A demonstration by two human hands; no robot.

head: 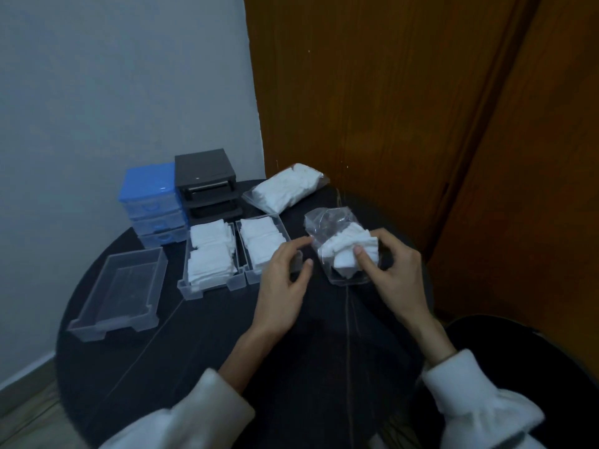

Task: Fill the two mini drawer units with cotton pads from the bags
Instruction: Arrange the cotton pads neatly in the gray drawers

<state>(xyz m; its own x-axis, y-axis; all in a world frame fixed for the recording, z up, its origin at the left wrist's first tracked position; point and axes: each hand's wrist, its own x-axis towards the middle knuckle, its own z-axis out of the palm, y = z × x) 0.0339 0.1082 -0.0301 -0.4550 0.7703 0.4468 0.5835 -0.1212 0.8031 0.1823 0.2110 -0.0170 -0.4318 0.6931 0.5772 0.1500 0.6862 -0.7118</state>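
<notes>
A blue mini drawer unit (152,202) and a black one (207,183) stand at the back of the round dark table (201,351). Three clear drawers lie in front: an empty one (120,286) at the left and two (210,257) (259,238) packed with white cotton pads. A full bag of pads (285,187) lies at the back. My right hand (392,270) grips a part-empty clear bag of pads (343,247). Just left of that bag, my left hand (285,277) hovers with fingers loosely curled, its fingertips near the bag's edge; it holds nothing that I can see.
A grey wall runs behind the drawer units and a brown wooden door closes the right side. A dark round seat (525,367) sits at the lower right. White sleeves cover both forearms.
</notes>
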